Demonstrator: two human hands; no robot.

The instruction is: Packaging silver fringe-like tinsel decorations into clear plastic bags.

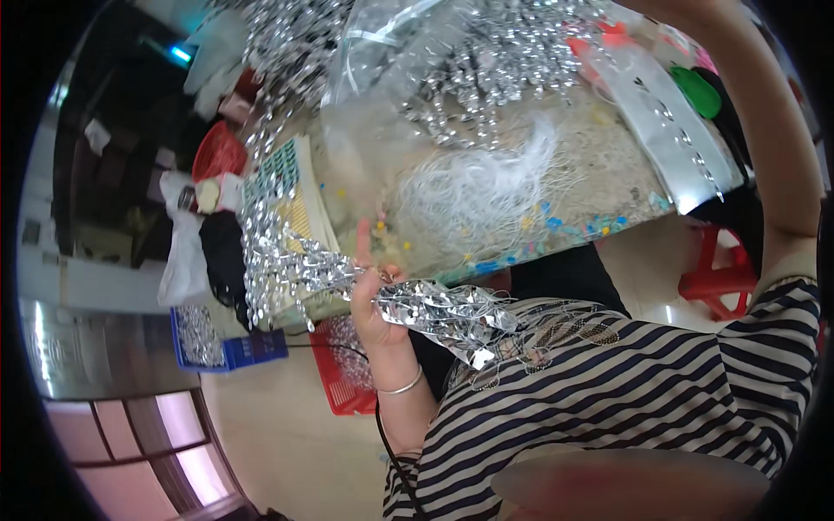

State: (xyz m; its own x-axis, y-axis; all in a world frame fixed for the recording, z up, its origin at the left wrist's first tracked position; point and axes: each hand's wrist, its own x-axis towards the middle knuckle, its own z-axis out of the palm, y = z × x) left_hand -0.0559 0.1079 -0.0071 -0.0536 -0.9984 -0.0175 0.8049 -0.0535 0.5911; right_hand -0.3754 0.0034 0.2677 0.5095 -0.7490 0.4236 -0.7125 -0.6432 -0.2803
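My left hand (375, 304) is closed round a bunch of shiny silver sequin strands (447, 314), its index finger stretched out. One end of the bunch lies against my striped shirt; the other fans out over the table's left front corner. Up at the right, my right forearm (764, 95) reaches past the top edge, where the hand is mostly cut off and its fingers are hidden. A tangle of thin white threads (486, 187) sits mid-table. Beyond it are a heap of silver strands (504, 65) and a clear plastic bag (373, 95).
A clear sleeve with a sequin strip (682, 130) lies at the table's right. Patterned sheets (304, 187) and a red basket (219, 152) are at the left. Below stand a blue crate (201, 334), a red crate (334, 373) and a red stool (717, 282).
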